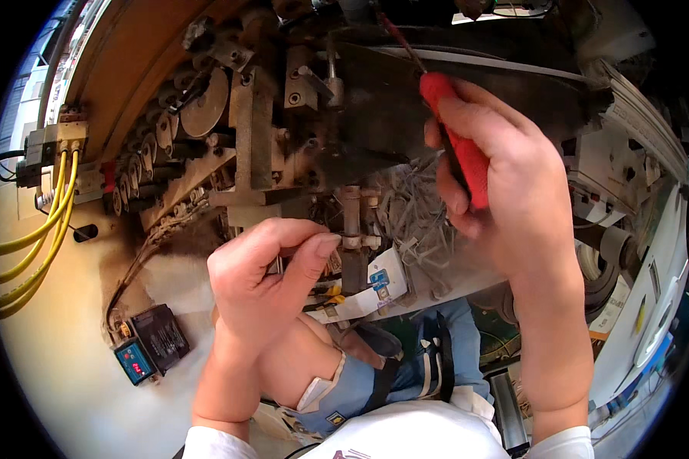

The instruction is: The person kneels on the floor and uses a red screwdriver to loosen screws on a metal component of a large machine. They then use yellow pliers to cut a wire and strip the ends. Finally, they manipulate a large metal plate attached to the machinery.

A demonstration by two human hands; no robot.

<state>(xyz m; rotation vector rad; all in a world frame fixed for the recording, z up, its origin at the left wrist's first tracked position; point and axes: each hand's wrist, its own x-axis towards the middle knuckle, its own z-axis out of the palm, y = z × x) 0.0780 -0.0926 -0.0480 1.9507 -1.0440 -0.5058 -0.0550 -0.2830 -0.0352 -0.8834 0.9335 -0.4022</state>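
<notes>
My right hand (513, 164) is wrapped round the red and black handle of a screwdriver (462, 145). Its thin shaft points up and to the left, over a dark plate (375, 99) of a dusty machine. My left hand (256, 279) is closed in a pinch, thumb against the curled index finger, just below a metal bracket (251, 130). A bit of bright metal shows between its fingers, but what it is, or whether I grip it, is hidden. Close to the left fingertips stands a small vertical metal rod (351, 210).
Grey strips of scrap (417, 218) lie heaped between my hands. Rollers and discs (205, 103) line the machine's left side. Yellow hoses (63, 203) hang at the far left, above a small control box (134, 361). A white panel (651, 306) borders the right.
</notes>
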